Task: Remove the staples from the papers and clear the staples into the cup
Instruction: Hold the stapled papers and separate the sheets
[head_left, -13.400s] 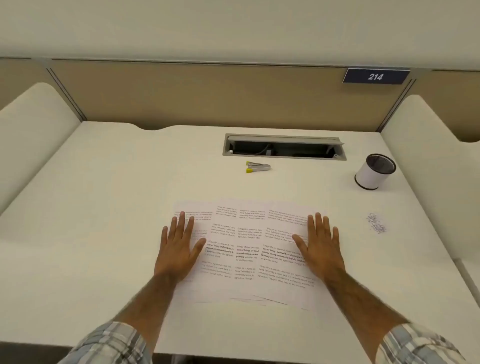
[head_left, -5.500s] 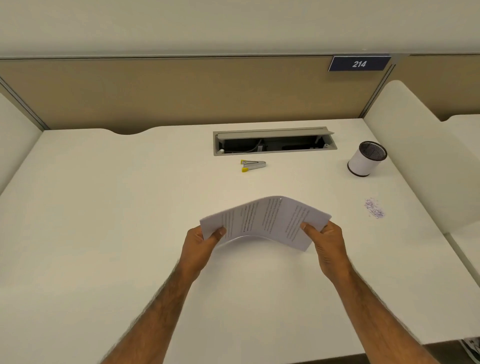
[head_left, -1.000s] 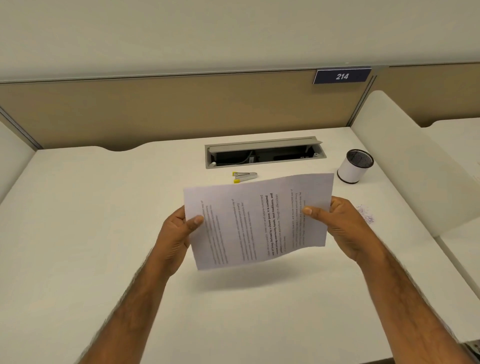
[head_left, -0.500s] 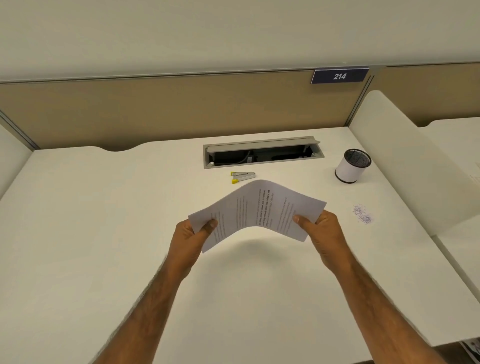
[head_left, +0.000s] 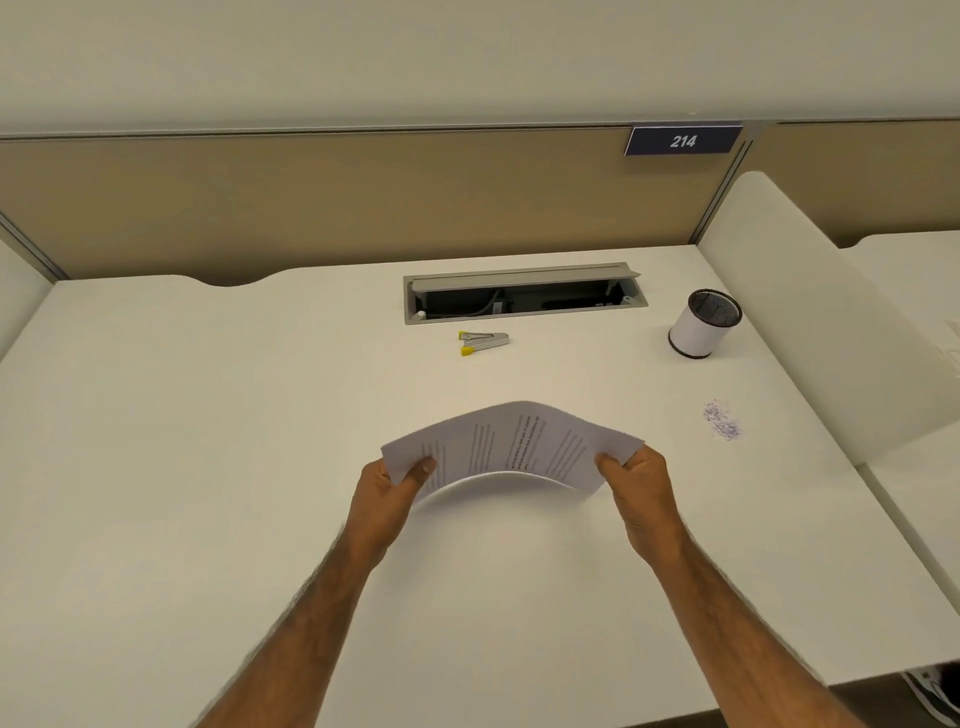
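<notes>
In the middle of the frame, the left hand (head_left: 388, 486) and right hand (head_left: 635, 480) pinch the thin white printed papers (head_left: 511, 446) by their ends. They look light and floppy, bowing upward, so hold the edges gently.

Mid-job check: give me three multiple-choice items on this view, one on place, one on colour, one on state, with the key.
1. Where is the staple pile relative to the cup?
A. inside it
B. on the desk, nearer the person
C. behind it

2. What colour are the tips of the remover?
A. yellow
B. red
C. blue

3. How are the papers held?
A. flat under open palms
B. by one hand
C. bowed, gripped at both ends

Key: 1B, pile lies on bare desk; 2A, yellow caps show; 3C, left hand and right hand pinch the ends.
</notes>
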